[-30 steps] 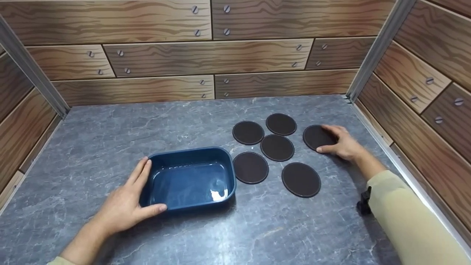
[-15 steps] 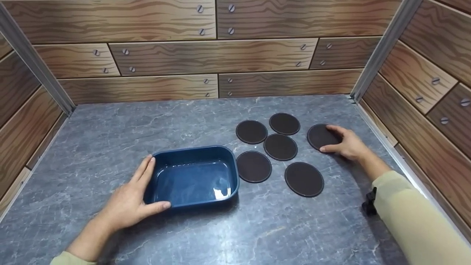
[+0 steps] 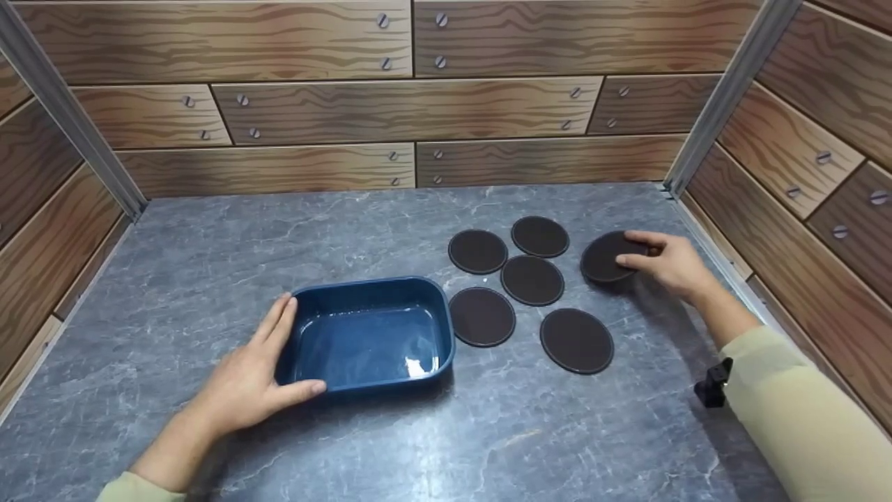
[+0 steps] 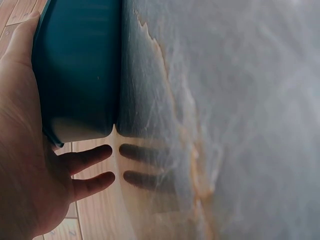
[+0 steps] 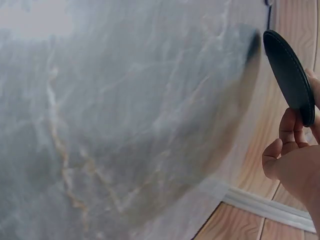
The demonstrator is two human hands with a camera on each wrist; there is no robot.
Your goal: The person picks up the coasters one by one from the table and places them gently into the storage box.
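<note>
In the head view, my left hand (image 3: 240,383) rests against the left end of a blue rectangular baking dish (image 3: 446,335), thumb at the near rim and fingers at the far left corner. Two straight fingers (image 4: 95,182) stand clear of the dish's wall in the left wrist view. At the right, my right hand (image 3: 672,265) pinches a round dark-brown coaster (image 3: 606,258) by its right edge. That coaster is tilted off the table, its stitched rim visible in the right wrist view. Several matching coasters (image 3: 532,280) lie flat between dish and hand.
A grey marbled tabletop (image 3: 313,237) carries everything. Wood-patterned panels (image 3: 411,108) wall in the back and both sides, with metal corner posts (image 3: 732,97). One coaster (image 3: 482,317) lies right beside the dish's right wall.
My right hand has taken the coaster between thumb and fingers and raised its right edge from the table. The left hand and the dish have stayed put; the head view shifted slightly.
</note>
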